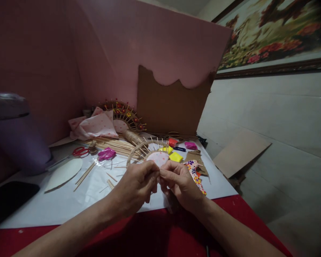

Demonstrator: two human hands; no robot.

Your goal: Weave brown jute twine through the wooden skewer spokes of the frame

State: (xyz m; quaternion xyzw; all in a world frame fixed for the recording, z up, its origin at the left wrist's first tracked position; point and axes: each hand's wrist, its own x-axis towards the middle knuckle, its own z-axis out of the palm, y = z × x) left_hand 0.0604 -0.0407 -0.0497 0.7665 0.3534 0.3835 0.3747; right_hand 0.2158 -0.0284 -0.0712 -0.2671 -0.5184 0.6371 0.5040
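My left hand [139,180] and my right hand [180,184] meet near the front edge of the white sheet, fingertips pinched together. What they pinch is too small or hidden to make out. Just behind them lies a half-ring craft piece [157,157] with a polka-dot fabric centre and thin sticks standing out around a twine-wrapped arc; my fingers cover its lower part. To the right of my right hand is a flower-patterned cutout [195,173]. Something clear, like plastic, hangs beneath my right hand.
A finished-looking beaded half-ring [125,112] stands at the back beside pink dotted cloth [95,125]. Around are wooden sticks [107,143], a twine roll [132,137], red scissors [80,152], a magenta packet [106,154], yellow packets [176,157], a purple bottle [16,139] and a black phone [13,200].
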